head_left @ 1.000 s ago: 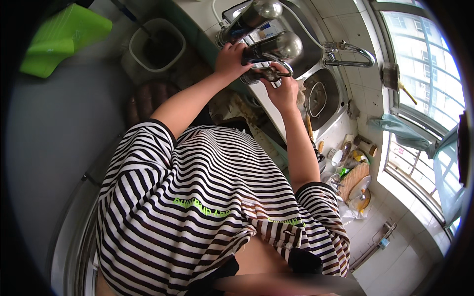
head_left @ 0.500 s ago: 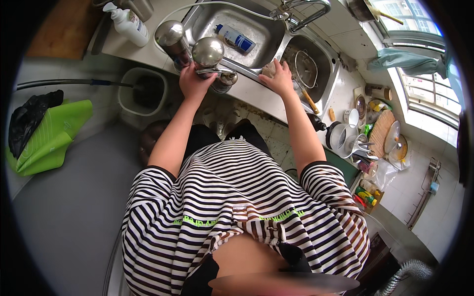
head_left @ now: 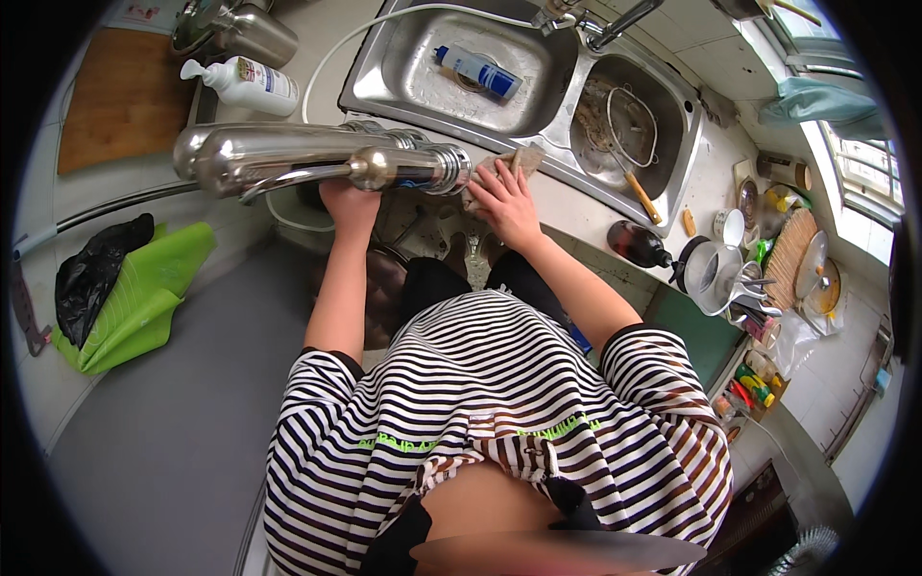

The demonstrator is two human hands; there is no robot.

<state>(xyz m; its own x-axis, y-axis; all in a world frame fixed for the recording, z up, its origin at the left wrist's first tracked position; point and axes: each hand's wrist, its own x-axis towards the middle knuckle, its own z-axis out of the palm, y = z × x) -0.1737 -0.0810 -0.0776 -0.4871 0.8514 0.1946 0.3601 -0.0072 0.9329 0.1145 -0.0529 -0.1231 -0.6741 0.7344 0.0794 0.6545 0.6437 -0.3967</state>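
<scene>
A shiny steel water filter with long, round-ended cylinders lies tilted on its side above the counter's front edge. Its domed ends point left and its ringed ends point right. My left hand grips it from below; the filter hides most of the fingers. My right hand holds a greyish-brown rag against the ringed ends, fingers spread over the cloth. Behind them, in the left basin of the steel sink, lies a blue-and-white tube.
The right basin holds a wire strainer with a wooden handle. A white pump bottle and a thin white hose are at the left. A dark bottle and stacked dishes crowd the right counter. Below left is a green sheet.
The filter has tipped from upright onto its side, its domes swinging left. My right hand has brought the rag from the sink's front edge over to the filter's ringed ends.
</scene>
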